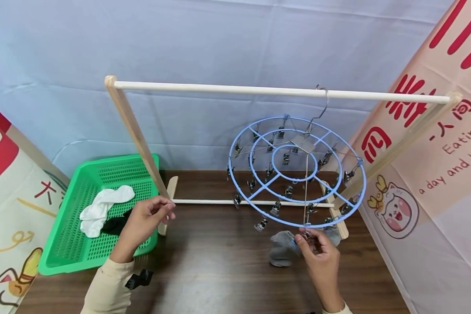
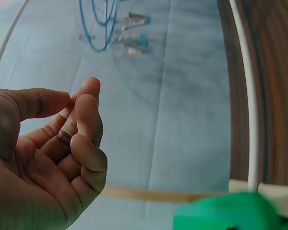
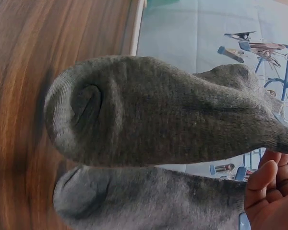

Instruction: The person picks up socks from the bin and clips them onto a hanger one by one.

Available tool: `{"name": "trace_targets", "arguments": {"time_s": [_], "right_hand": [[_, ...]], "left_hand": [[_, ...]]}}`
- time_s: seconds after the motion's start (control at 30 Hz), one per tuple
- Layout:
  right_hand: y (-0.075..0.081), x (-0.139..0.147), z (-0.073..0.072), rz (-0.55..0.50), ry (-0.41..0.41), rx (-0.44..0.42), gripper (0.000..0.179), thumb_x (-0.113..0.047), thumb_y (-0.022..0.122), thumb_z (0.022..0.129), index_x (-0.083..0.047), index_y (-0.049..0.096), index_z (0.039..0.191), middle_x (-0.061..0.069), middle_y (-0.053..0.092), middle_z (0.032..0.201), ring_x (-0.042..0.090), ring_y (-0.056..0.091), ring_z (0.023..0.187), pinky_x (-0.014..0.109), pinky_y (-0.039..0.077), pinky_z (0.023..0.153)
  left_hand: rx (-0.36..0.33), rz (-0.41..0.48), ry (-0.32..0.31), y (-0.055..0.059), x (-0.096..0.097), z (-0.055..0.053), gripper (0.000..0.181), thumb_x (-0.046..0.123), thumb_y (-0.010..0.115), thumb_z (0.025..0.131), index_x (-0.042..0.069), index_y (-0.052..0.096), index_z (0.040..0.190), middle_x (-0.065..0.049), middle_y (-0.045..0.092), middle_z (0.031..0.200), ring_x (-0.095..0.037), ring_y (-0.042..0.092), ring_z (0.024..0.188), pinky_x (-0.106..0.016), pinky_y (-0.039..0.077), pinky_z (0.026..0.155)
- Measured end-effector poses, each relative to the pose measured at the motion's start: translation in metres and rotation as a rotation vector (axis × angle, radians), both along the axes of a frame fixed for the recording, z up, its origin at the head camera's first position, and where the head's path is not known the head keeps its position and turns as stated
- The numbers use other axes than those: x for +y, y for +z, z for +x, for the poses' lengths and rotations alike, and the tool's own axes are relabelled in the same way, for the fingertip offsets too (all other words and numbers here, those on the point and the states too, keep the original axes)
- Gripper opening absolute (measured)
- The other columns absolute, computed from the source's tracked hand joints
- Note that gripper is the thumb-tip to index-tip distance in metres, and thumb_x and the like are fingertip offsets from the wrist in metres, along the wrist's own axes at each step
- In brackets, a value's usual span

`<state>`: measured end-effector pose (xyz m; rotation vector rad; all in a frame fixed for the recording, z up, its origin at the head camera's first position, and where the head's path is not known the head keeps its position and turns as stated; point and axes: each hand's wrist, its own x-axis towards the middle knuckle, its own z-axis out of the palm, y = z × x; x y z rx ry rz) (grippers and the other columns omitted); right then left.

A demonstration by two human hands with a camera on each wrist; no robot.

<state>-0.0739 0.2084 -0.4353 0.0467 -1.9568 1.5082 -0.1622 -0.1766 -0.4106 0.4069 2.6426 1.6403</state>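
A round blue clip hanger [image 1: 255, 198] hangs with many metal clips. At its front edge my right hand [image 1: 318, 250] pinches a clip [image 1: 306, 234] between thumb and fingers. Grey socks hang there: one sock [image 1: 281, 249] shows left of the hand. Close up in the right wrist view, a grey sock [image 3: 173, 110] has its cuff right at the fingertips, and a second grey sock [image 3: 149, 199] hangs below it. My left hand [image 1: 151, 218] holds nothing, its fingers loosely bent, beside the rack's left post; the same hand [image 2: 57, 153] fills the left wrist view's lower left.
A wooden rack with a white top bar [image 1: 220, 89] carries the hanger by its hook. On the left stands a green basket [image 1: 86, 174] holding a white sock [image 1: 102, 209] and a black cloth item [image 1: 115, 224]. A low white bar [image 1: 204, 202] crosses above the brown table [image 1: 204, 270].
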Motion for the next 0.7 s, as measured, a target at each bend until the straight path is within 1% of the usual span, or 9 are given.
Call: {"name": "trace_targets", "arguments": {"time_s": [0.07, 0.13, 0.17, 0.23, 0.37, 0.43, 0.53, 0.63, 0.7], "right_hand": [[0.000, 0.000, 0.001, -0.001, -0.034, -0.028, 0.019, 0.022, 0.067, 0.075, 0.018, 0.061, 0.092, 0.000, 0.063, 0.075, 0.001, 0.052, 0.059, 0.012, 0.041, 0.051], [0.001, 0.001, 0.003, 0.003, -0.069, -0.056, 0.021, 0.021, 0.068, 0.075, 0.018, 0.060, 0.095, -0.001, 0.062, 0.074, 0.001, 0.053, 0.059, 0.011, 0.042, 0.051], [0.000, 0.001, 0.003, 0.004, -0.080, -0.052, 0.023, 0.022, 0.068, 0.074, 0.018, 0.060, 0.096, -0.003, 0.062, 0.075, 0.000, 0.052, 0.060, 0.010, 0.042, 0.051], [0.001, 0.003, 0.004, 0.008, -0.090, -0.032, 0.026, 0.022, 0.067, 0.074, 0.019, 0.059, 0.098, -0.001, 0.062, 0.075, 0.000, 0.053, 0.060, 0.010, 0.042, 0.052], [-0.001, 0.007, 0.005, 0.027, -0.125, -0.023, 0.028, 0.023, 0.068, 0.072, 0.019, 0.058, 0.099, 0.002, 0.062, 0.075, 0.000, 0.053, 0.060, 0.009, 0.041, 0.051], [-0.005, 0.011, 0.005, 0.042, -0.149, -0.045, 0.029, 0.022, 0.069, 0.072, 0.017, 0.059, 0.099, 0.002, 0.061, 0.074, 0.001, 0.053, 0.060, 0.010, 0.041, 0.050], [-0.016, 0.019, 0.002, 0.060, -0.178, -0.062, 0.031, 0.019, 0.072, 0.073, 0.014, 0.061, 0.101, 0.003, 0.061, 0.075, 0.000, 0.053, 0.059, 0.010, 0.041, 0.050], [-0.026, 0.027, -0.001, 0.087, -0.197, -0.061, 0.030, 0.016, 0.074, 0.073, 0.011, 0.063, 0.101, 0.004, 0.061, 0.075, 0.000, 0.054, 0.060, 0.010, 0.041, 0.049], [-0.028, 0.030, -0.002, 0.111, -0.210, -0.051, 0.029, 0.014, 0.075, 0.073, 0.010, 0.064, 0.100, 0.004, 0.062, 0.074, 0.000, 0.054, 0.060, 0.010, 0.041, 0.049]], "left_hand": [[-0.010, 0.008, 0.022, 0.003, -0.008, 0.000, 0.017, 0.014, 0.054, 0.100, 0.002, 0.066, 0.103, -0.008, 0.067, 0.079, -0.016, 0.063, 0.068, -0.032, 0.053, 0.064], [-0.006, -0.004, 0.044, 0.005, -0.016, 0.001, 0.019, 0.014, 0.053, 0.101, 0.000, 0.065, 0.105, -0.008, 0.068, 0.080, -0.016, 0.063, 0.068, -0.031, 0.053, 0.064], [-0.001, -0.013, 0.056, 0.006, -0.020, 0.001, 0.019, 0.014, 0.053, 0.101, 0.000, 0.065, 0.106, -0.009, 0.068, 0.081, -0.017, 0.063, 0.068, -0.030, 0.053, 0.064], [0.010, -0.029, 0.081, 0.008, -0.026, 0.001, 0.020, 0.014, 0.053, 0.101, 0.000, 0.066, 0.105, -0.009, 0.068, 0.080, -0.018, 0.062, 0.068, -0.029, 0.052, 0.064], [0.026, -0.039, 0.114, 0.006, -0.036, 0.000, 0.020, 0.014, 0.054, 0.100, -0.001, 0.066, 0.105, -0.012, 0.068, 0.081, -0.018, 0.061, 0.066, -0.027, 0.051, 0.063], [0.028, -0.044, 0.118, 0.006, -0.042, -0.002, 0.021, 0.014, 0.053, 0.101, -0.002, 0.066, 0.106, -0.012, 0.068, 0.080, -0.018, 0.061, 0.065, -0.026, 0.050, 0.062], [0.044, -0.064, 0.119, 0.005, -0.052, -0.007, 0.022, 0.013, 0.052, 0.101, -0.004, 0.066, 0.106, -0.010, 0.068, 0.079, -0.018, 0.061, 0.064, -0.025, 0.049, 0.060], [0.056, -0.095, 0.128, 0.006, -0.063, -0.012, 0.022, 0.013, 0.052, 0.101, -0.004, 0.065, 0.106, -0.011, 0.068, 0.079, -0.018, 0.062, 0.064, -0.025, 0.049, 0.059], [0.058, -0.127, 0.137, 0.007, -0.070, -0.015, 0.022, 0.014, 0.052, 0.101, -0.003, 0.066, 0.107, -0.012, 0.069, 0.080, -0.016, 0.063, 0.064, -0.026, 0.049, 0.058]]}}
